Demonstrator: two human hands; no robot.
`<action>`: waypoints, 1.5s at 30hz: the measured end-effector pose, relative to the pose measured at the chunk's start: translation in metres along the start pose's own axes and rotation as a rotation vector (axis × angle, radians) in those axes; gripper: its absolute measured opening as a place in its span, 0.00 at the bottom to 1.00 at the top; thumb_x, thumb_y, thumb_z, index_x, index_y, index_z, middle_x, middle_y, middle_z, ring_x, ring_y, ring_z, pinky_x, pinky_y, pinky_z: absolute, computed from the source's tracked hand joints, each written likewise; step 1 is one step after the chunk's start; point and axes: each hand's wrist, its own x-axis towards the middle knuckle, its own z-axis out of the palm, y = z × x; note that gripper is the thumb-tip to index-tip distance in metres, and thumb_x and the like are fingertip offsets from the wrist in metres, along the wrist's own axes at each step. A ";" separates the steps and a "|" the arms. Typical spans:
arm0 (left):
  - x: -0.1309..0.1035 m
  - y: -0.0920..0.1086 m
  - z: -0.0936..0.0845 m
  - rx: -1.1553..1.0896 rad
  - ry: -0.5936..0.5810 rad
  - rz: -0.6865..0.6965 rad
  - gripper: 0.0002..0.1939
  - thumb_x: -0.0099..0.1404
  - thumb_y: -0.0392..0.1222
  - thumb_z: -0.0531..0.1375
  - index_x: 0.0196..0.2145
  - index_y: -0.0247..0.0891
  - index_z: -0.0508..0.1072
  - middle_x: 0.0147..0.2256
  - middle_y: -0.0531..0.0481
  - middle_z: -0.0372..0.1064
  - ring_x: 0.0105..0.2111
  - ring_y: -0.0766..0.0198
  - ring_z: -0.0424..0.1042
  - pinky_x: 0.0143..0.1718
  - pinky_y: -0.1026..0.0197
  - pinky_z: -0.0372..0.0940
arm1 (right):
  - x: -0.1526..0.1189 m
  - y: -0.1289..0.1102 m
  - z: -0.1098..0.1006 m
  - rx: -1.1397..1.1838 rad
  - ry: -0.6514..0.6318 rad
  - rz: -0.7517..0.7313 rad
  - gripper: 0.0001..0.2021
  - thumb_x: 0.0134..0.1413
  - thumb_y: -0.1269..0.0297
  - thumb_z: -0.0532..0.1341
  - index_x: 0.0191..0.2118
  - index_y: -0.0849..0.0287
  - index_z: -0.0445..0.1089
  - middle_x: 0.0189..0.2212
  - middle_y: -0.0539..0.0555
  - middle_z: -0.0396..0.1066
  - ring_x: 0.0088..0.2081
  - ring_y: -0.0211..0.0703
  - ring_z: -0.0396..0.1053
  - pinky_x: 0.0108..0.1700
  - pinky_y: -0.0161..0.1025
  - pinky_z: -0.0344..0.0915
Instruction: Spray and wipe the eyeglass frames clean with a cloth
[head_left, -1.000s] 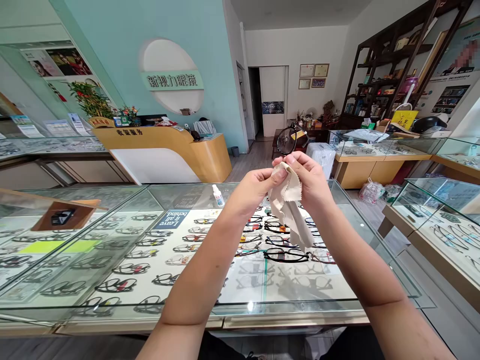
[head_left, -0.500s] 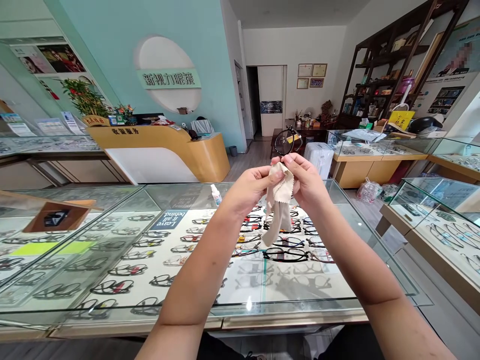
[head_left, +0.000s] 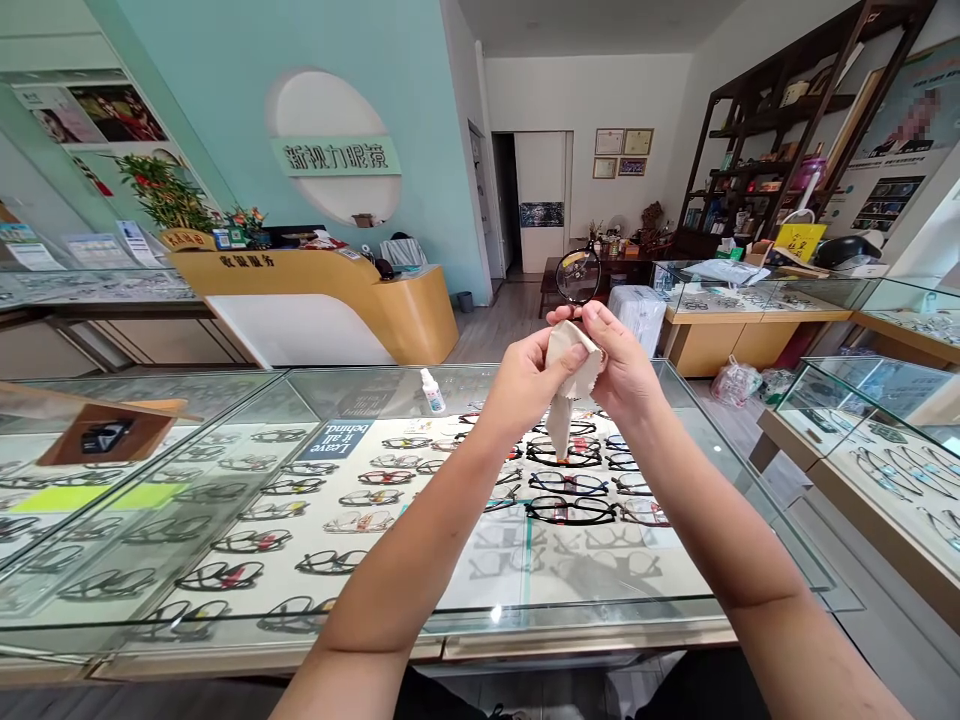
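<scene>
Above the glass display case, a beige cloth point(head_left: 564, 350) is pinched in my left hand point(head_left: 526, 378), its lower end hanging down. My right hand point(head_left: 621, 362) is closed beside it on a pair of glasses point(head_left: 578, 276). One round, dark-rimmed lens of the glasses stands up past my fingertips; the other part is hidden behind the cloth and fingers. Both hands touch at the cloth. A white spray bottle point(head_left: 432, 391) stands on the glass top, left of my hands.
Below my arms, the glass case point(head_left: 465, 606) holds several rows of spectacle frames point(head_left: 571, 510) and a blue sign point(head_left: 337, 440). A wooden tray point(head_left: 112, 434) sits at the left. Further cases point(head_left: 885, 470) stand to the right, and a wooden reception counter point(head_left: 315, 290) behind.
My left hand and the cloth have moved slightly right, toward my right hand. The glasses have turned, so the upper lens now stands more upright. Less cloth hangs down.
</scene>
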 end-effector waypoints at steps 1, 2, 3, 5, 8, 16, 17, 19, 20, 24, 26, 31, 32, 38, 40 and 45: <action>-0.001 0.002 0.000 0.032 -0.004 -0.003 0.30 0.63 0.69 0.75 0.37 0.36 0.79 0.32 0.51 0.74 0.30 0.65 0.66 0.33 0.62 0.62 | 0.000 0.000 -0.001 0.002 0.000 0.000 0.22 0.50 0.45 0.82 0.37 0.50 0.74 0.46 0.48 0.82 0.40 0.42 0.75 0.43 0.40 0.74; -0.002 0.004 -0.001 0.062 -0.001 -0.009 0.30 0.63 0.70 0.74 0.36 0.37 0.79 0.31 0.51 0.73 0.30 0.65 0.65 0.32 0.62 0.61 | 0.000 0.000 -0.001 -0.003 0.000 0.002 0.22 0.50 0.44 0.82 0.37 0.50 0.74 0.46 0.48 0.82 0.40 0.42 0.75 0.44 0.40 0.74; -0.003 0.006 -0.002 0.085 0.004 -0.019 0.31 0.63 0.71 0.74 0.35 0.37 0.79 0.30 0.51 0.72 0.29 0.65 0.64 0.32 0.61 0.60 | 0.000 0.000 -0.001 -0.013 0.002 0.007 0.23 0.49 0.44 0.82 0.37 0.50 0.74 0.45 0.49 0.82 0.40 0.42 0.75 0.44 0.40 0.74; -0.003 0.008 -0.003 0.096 0.009 -0.047 0.31 0.61 0.71 0.75 0.36 0.36 0.81 0.30 0.51 0.72 0.29 0.64 0.64 0.31 0.61 0.60 | -0.001 -0.001 0.000 -0.040 0.005 0.018 0.23 0.48 0.43 0.82 0.37 0.50 0.74 0.45 0.49 0.82 0.40 0.43 0.75 0.44 0.41 0.75; 0.000 0.008 -0.007 0.022 0.017 -0.070 0.31 0.54 0.67 0.80 0.39 0.36 0.84 0.33 0.49 0.76 0.32 0.62 0.69 0.35 0.61 0.65 | -0.002 -0.003 0.001 -0.061 0.006 0.023 0.23 0.48 0.43 0.82 0.37 0.50 0.74 0.45 0.49 0.82 0.42 0.44 0.77 0.44 0.41 0.74; 0.007 -0.002 -0.017 -0.106 -0.022 -0.063 0.24 0.58 0.57 0.80 0.43 0.39 0.86 0.41 0.48 0.81 0.39 0.61 0.74 0.43 0.62 0.69 | -0.001 -0.002 0.000 -0.053 0.023 0.020 0.23 0.48 0.43 0.82 0.39 0.50 0.76 0.47 0.48 0.82 0.40 0.42 0.76 0.38 0.37 0.72; 0.007 -0.002 -0.017 -0.103 -0.031 -0.048 0.22 0.59 0.57 0.80 0.43 0.39 0.86 0.41 0.49 0.81 0.39 0.61 0.73 0.43 0.62 0.69 | -0.001 -0.002 0.000 -0.043 0.026 0.026 0.23 0.48 0.43 0.82 0.39 0.50 0.76 0.47 0.48 0.81 0.40 0.41 0.76 0.37 0.37 0.71; 0.008 -0.001 -0.017 -0.106 -0.041 -0.016 0.21 0.59 0.56 0.80 0.42 0.39 0.86 0.41 0.49 0.80 0.40 0.62 0.73 0.44 0.62 0.69 | -0.001 0.000 0.000 -0.017 0.028 0.032 0.22 0.50 0.43 0.81 0.40 0.49 0.76 0.47 0.47 0.82 0.40 0.41 0.77 0.37 0.37 0.72; 0.007 0.000 -0.016 -0.115 -0.043 -0.008 0.21 0.59 0.55 0.80 0.43 0.39 0.86 0.41 0.49 0.80 0.40 0.62 0.73 0.45 0.62 0.69 | -0.001 0.001 0.000 -0.006 0.030 0.031 0.22 0.50 0.43 0.81 0.40 0.49 0.76 0.47 0.47 0.82 0.41 0.41 0.78 0.38 0.37 0.74; 0.005 0.002 -0.010 -0.101 -0.015 0.005 0.25 0.58 0.55 0.80 0.47 0.40 0.85 0.42 0.48 0.81 0.40 0.60 0.75 0.44 0.61 0.70 | 0.000 0.003 0.002 -0.008 0.043 0.023 0.24 0.49 0.39 0.80 0.41 0.48 0.74 0.47 0.49 0.83 0.51 0.48 0.81 0.48 0.43 0.79; 0.003 0.000 -0.005 -0.045 0.031 0.039 0.25 0.60 0.56 0.79 0.48 0.39 0.84 0.41 0.48 0.80 0.40 0.58 0.75 0.44 0.60 0.70 | -0.001 0.003 0.004 -0.023 0.050 0.022 0.26 0.48 0.38 0.80 0.41 0.48 0.73 0.46 0.50 0.83 0.54 0.51 0.80 0.50 0.45 0.80; -0.001 -0.010 0.006 0.111 0.133 0.194 0.24 0.70 0.61 0.72 0.50 0.38 0.80 0.40 0.48 0.78 0.38 0.59 0.74 0.42 0.60 0.69 | -0.003 0.005 0.010 0.009 0.041 -0.004 0.24 0.49 0.41 0.80 0.39 0.48 0.72 0.42 0.48 0.82 0.50 0.48 0.81 0.49 0.43 0.80; -0.001 -0.012 0.007 0.137 0.149 0.223 0.25 0.72 0.62 0.70 0.51 0.38 0.78 0.41 0.47 0.78 0.39 0.59 0.74 0.42 0.60 0.69 | -0.004 0.005 0.011 0.038 0.029 -0.006 0.23 0.49 0.43 0.81 0.38 0.49 0.72 0.41 0.47 0.82 0.47 0.46 0.81 0.47 0.41 0.79; 0.000 -0.018 0.008 0.156 0.143 0.260 0.31 0.75 0.68 0.65 0.58 0.39 0.74 0.47 0.44 0.79 0.44 0.57 0.78 0.47 0.59 0.72 | -0.003 0.007 0.010 0.208 -0.038 0.001 0.19 0.50 0.53 0.83 0.36 0.51 0.75 0.37 0.44 0.80 0.36 0.36 0.77 0.38 0.30 0.75; -0.001 -0.017 0.009 0.125 0.132 0.242 0.31 0.76 0.69 0.64 0.59 0.39 0.74 0.49 0.43 0.79 0.47 0.56 0.79 0.49 0.58 0.73 | -0.003 0.008 0.008 0.193 -0.035 0.003 0.18 0.52 0.53 0.82 0.36 0.51 0.74 0.38 0.45 0.81 0.37 0.36 0.77 0.39 0.31 0.75; -0.002 -0.013 0.012 0.048 0.218 0.179 0.29 0.73 0.66 0.68 0.56 0.39 0.77 0.50 0.43 0.81 0.47 0.56 0.80 0.50 0.58 0.75 | -0.001 0.013 0.007 0.131 -0.038 0.003 0.19 0.55 0.49 0.80 0.38 0.50 0.72 0.46 0.49 0.83 0.48 0.45 0.80 0.48 0.40 0.78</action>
